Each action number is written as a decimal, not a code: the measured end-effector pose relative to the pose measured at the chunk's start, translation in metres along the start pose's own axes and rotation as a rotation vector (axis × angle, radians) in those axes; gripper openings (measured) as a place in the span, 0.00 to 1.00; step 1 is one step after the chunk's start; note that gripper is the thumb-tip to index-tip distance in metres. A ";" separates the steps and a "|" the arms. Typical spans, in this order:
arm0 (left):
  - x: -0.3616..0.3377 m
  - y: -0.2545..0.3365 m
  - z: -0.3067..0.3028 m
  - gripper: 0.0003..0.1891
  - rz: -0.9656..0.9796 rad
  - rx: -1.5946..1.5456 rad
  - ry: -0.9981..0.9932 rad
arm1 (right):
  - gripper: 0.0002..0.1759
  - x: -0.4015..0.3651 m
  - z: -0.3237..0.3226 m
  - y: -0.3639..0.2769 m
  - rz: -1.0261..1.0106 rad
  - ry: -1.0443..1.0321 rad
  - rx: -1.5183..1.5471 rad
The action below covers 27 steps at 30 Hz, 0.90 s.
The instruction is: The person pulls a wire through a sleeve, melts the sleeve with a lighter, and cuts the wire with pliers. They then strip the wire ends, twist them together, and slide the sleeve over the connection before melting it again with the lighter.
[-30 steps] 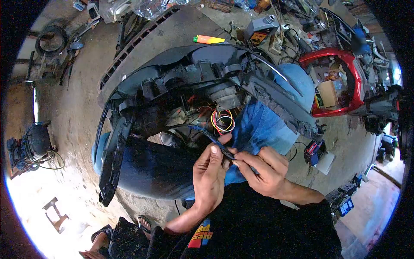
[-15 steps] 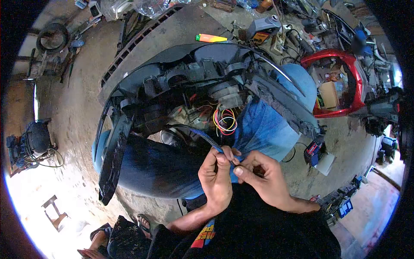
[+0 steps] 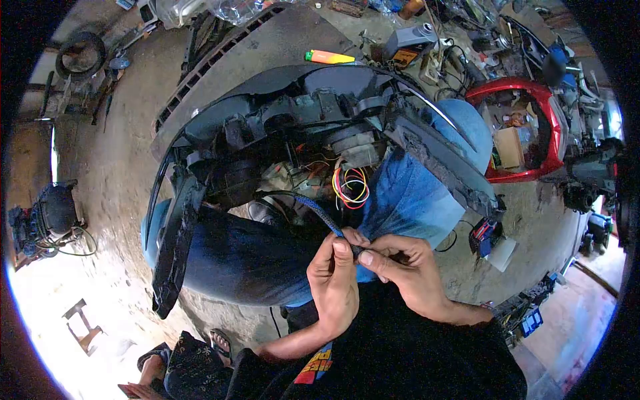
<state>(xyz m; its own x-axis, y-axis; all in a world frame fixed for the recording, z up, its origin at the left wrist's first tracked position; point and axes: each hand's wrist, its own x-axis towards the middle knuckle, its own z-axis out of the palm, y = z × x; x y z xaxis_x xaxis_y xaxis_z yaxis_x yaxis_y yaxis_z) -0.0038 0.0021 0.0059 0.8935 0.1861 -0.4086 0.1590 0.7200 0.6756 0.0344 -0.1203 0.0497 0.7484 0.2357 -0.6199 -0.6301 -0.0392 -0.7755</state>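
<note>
A braided cable (image 3: 319, 213) is gripped by both hands just below the centre of the frame. The left hand (image 3: 335, 283) is closed around it, with the thumb pressed on top. Its near end is pinched between the thumb and bent fingers of the right hand (image 3: 408, 275), so the two hands are touching. From the hands the cable is led up and to the left into the open underside of a dark scooter fairing (image 3: 267, 113), which is laid across the person's lap in blue jeans (image 3: 413, 200). A bundle of red, yellow and orange wire loops (image 3: 351, 187) is seen hanging inside the fairing, just above and to the right of the cable. An orange-and-green object (image 3: 330, 58) lies on the grey surface at the upper centre. A red scooter body panel (image 3: 533, 87) is seen at the upper right, and a tyre (image 3: 83, 57) at the upper left.
</note>
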 end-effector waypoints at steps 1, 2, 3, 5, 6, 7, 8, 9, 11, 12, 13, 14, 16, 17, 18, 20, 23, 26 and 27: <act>-0.001 0.001 0.000 0.14 -0.014 -0.005 0.002 | 0.08 0.001 0.000 -0.001 -0.002 0.000 -0.007; -0.001 0.002 0.000 0.15 -0.020 -0.012 0.002 | 0.07 0.001 0.000 -0.003 -0.003 0.001 -0.014; -0.001 0.003 0.000 0.16 -0.027 -0.020 0.001 | 0.07 0.000 0.000 -0.004 -0.003 0.003 -0.022; -0.001 0.002 0.001 0.17 -0.041 -0.021 -0.004 | 0.07 0.001 -0.001 -0.002 -0.025 0.006 -0.015; -0.002 0.001 0.000 0.17 -0.047 -0.013 -0.006 | 0.07 0.002 0.000 -0.001 -0.035 0.004 -0.011; -0.002 0.001 0.000 0.17 -0.051 -0.004 -0.008 | 0.06 0.003 0.001 -0.002 -0.038 0.000 -0.006; -0.002 0.001 -0.001 0.17 -0.059 -0.013 -0.016 | 0.06 0.004 0.002 -0.003 -0.041 -0.003 -0.001; -0.003 0.001 -0.001 0.17 -0.068 -0.024 -0.025 | 0.06 0.004 0.003 -0.004 -0.044 -0.005 0.002; -0.004 0.001 -0.002 0.18 -0.075 -0.017 -0.034 | 0.05 0.005 0.005 -0.001 -0.075 0.006 0.083; -0.005 0.001 -0.002 0.18 -0.071 -0.002 -0.033 | 0.05 0.005 0.006 0.000 -0.090 0.010 0.123; -0.005 0.001 -0.001 0.18 -0.067 0.011 -0.031 | 0.05 0.005 0.008 -0.001 -0.081 0.018 0.116; -0.005 0.002 0.001 0.19 -0.074 -0.016 -0.037 | 0.05 0.005 0.009 -0.001 -0.072 0.027 0.111; -0.004 0.006 0.005 0.20 -0.092 -0.066 -0.051 | 0.05 0.004 0.009 -0.002 -0.051 0.037 0.119; -0.003 0.006 0.004 0.21 -0.100 -0.027 -0.045 | 0.05 0.005 0.009 -0.002 -0.041 0.036 0.131; -0.001 0.007 0.002 0.21 -0.106 0.012 -0.038 | 0.05 0.006 0.009 -0.002 -0.031 0.033 0.143; 0.004 0.010 -0.001 0.23 -0.110 0.047 -0.030 | 0.05 0.005 0.004 -0.002 -0.027 -0.021 0.129; 0.019 0.022 0.004 0.25 -0.103 -0.037 -0.037 | 0.06 0.004 0.002 -0.003 -0.015 -0.048 0.085; 0.025 0.018 -0.009 0.23 -0.134 -0.077 -0.107 | 0.08 0.004 0.002 -0.002 0.025 -0.055 0.107; 0.023 0.015 -0.002 0.19 -0.141 -0.187 -0.067 | 0.08 0.004 0.002 -0.001 0.042 -0.060 0.127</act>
<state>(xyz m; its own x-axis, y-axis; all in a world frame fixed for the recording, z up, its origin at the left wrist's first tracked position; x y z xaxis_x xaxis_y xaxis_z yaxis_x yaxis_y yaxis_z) 0.0178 0.0186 0.0052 0.8947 0.0344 -0.4453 0.2095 0.8483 0.4864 0.0378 -0.1171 0.0484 0.7093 0.2941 -0.6406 -0.6848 0.0719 -0.7252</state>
